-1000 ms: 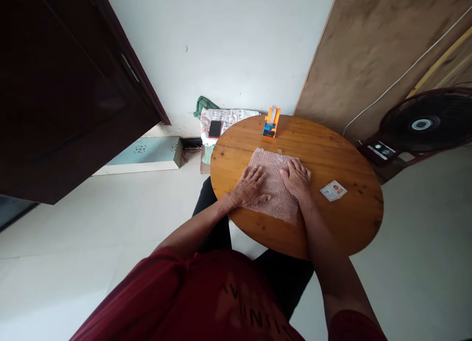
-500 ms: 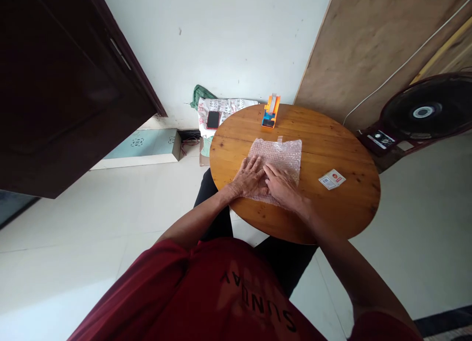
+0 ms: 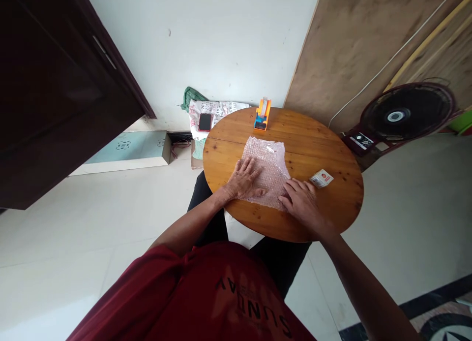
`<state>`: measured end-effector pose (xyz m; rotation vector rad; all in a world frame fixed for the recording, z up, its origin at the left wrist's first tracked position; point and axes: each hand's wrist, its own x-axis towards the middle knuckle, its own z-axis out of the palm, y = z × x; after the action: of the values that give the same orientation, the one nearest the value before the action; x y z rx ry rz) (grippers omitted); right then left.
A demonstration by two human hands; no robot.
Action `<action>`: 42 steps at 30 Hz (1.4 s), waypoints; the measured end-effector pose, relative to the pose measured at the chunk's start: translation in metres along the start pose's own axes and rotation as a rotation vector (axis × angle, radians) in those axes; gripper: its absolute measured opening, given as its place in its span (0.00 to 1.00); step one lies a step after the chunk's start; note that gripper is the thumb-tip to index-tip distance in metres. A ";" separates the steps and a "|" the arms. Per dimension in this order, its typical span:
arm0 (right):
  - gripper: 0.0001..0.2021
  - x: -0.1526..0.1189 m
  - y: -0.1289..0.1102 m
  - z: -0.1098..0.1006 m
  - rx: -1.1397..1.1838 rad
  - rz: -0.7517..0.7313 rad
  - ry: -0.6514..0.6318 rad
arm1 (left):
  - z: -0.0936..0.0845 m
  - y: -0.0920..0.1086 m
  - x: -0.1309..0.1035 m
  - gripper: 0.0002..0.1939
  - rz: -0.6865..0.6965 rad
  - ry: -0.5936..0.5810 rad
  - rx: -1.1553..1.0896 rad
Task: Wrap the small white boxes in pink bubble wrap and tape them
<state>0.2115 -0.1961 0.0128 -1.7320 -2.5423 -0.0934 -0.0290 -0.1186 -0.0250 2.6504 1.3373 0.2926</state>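
A pinkish bubble-wrap sheet or bag [image 3: 267, 166] lies on the round wooden table [image 3: 313, 134], its upper right corner looking creased. My left hand [image 3: 243, 179] rests flat on its lower left part with the fingers spread. At the lower right edge of the wrap is my right hand [image 3: 302, 198], its fingers slightly curled and apart, the fingertips touching the edge. Just past my right fingers lies a small white and red card or packet [image 3: 321, 178]. An orange and blue tape dispenser [image 3: 262, 115] stands at the far edge of the table.
A phone [image 3: 205, 122] lies on a printed white sack [image 3: 217, 109] behind the table's left side. On the right stands a dark round fan [image 3: 405, 114]. A pale box-like ledge [image 3: 129, 149] is by the dark door [image 3: 66, 85].
My right hand has moved right, from the middle of the bubble wrap to its right edge. The wrap's right side has changed shape. The view has shifted slightly.
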 end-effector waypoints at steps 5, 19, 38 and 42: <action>0.20 0.027 -0.053 -0.027 0.148 -0.145 -0.011 | -0.003 0.002 -0.001 0.46 -0.016 -0.033 0.024; 0.29 0.072 0.025 -0.002 0.239 0.101 -0.191 | 0.005 -0.004 0.001 0.44 0.011 0.016 0.028; 0.35 0.062 0.041 -0.004 0.250 0.115 -0.220 | -0.027 0.009 -0.002 0.48 0.070 -0.105 -0.005; 0.39 0.065 0.050 -0.005 0.220 0.053 -0.269 | -0.021 0.032 0.000 0.45 0.163 -0.106 -0.061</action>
<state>0.2347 -0.1181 0.0240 -1.8289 -2.5585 0.4338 -0.0094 -0.1361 0.0024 2.6869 1.0669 0.2058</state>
